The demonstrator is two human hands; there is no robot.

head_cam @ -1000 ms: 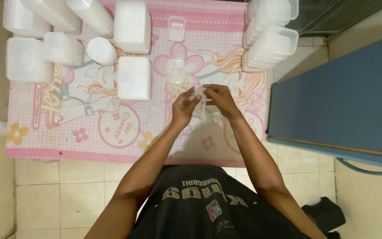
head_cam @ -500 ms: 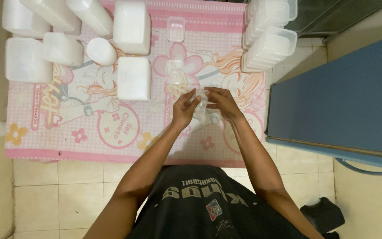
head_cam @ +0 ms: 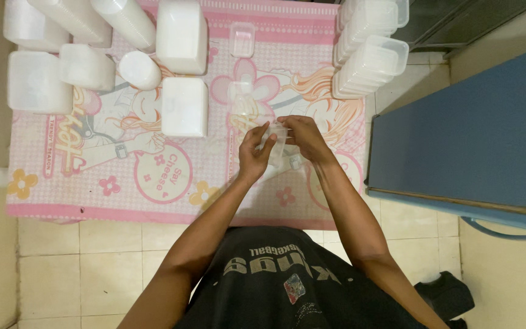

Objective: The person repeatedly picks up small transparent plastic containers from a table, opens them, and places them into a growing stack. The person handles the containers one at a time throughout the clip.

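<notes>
Left hand (head_cam: 252,152) and right hand (head_cam: 304,139) both grip a small clear plastic container (head_cam: 274,144), fingers closed on its sides, above the pink printed mat (head_cam: 92,183). Beyond lie loose clear containers (head_cam: 242,39). White lidded boxes (head_cam: 184,106) stand far left; stacked clear containers (head_cam: 369,58) far right. A blue table (head_cam: 476,134) borders the right side.

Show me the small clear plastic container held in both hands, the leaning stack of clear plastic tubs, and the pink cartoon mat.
small clear plastic container (head_cam: 277,145), head view, its side wall
stack of clear plastic tubs (head_cam: 372,64), head view, middle
pink cartoon mat (head_cam: 111,186), head view, bare printed part
</notes>
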